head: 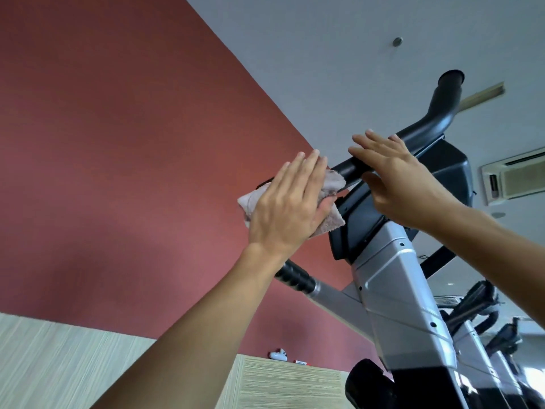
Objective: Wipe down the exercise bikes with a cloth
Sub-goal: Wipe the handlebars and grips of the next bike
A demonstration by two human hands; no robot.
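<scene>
On the bike's matte black handlebar (413, 135), flat left hand (286, 208) over fuzzy grey cloth (333, 184), right hand (395, 175) likewise grip apart.

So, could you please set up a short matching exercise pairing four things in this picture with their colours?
Things:
1. cloth
2. handlebar
3. column cover
4. wall

Colours:
A. silver
B. dull red
C. pale grey-pink
D. black

Pairs: 1-C, 2-D, 3-A, 4-B
</scene>
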